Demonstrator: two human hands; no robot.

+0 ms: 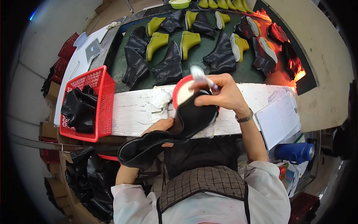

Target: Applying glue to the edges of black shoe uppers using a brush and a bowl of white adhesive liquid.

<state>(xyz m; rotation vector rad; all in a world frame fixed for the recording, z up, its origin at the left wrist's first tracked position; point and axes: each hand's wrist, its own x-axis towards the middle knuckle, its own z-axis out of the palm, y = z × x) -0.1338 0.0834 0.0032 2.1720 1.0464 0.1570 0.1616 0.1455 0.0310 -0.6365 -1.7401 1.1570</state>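
In front of my body a black leather boot upper (pixel 149 148) is held up off the bench, its opened lower edge turned toward me. My left hand (pixel 161 126) grips it from the far side, with most of the fingers hidden behind the leather. My right hand (pixel 225 93) holds a brush (pixel 199 74) with white bristles, smeared by motion. The right thumb lies against the upper's far end. Just behind the upper stands a red-rimmed tub (pixel 182 89) of whitish liquid, partly covered by the upper and the hand. A crumpled white cloth (pixel 161 99) lies left of the tub.
A green conveyor belt (pixel 115 80) carries black uppers (pixel 169 67) and yellow-green boot lasts (pixel 156 44) past the white bench, toward an orange-glowing heater (pixel 300 75). At left stands a red basket (pixel 105 104) of uppers. Papers (pixel 278 115) and a blue flask (pixel 292 152) are at right.
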